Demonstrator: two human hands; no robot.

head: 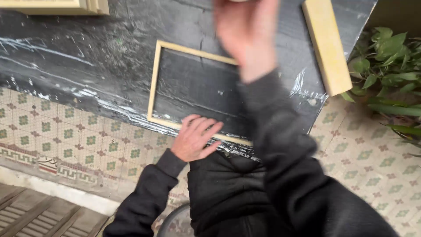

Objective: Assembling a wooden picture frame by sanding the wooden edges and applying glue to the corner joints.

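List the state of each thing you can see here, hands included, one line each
Wooden frame: flat on the black sheet, near rail pressed down.
Left hand: open, fingers flat on the frame.
Right hand: raised, blurred; grip unclear.
Black sheet: spread on the tiled floor.
Wooden block: lying on the sheet.

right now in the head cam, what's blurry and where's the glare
Head view: the right hand, raised close to the lens, is smeared by motion blur; the left hand, flat on the near edge of the wooden frame, is sharp. Pale glare streaks the glossy black sheet along its near edge and by the wooden block. Light is soft, with no hard shadows.
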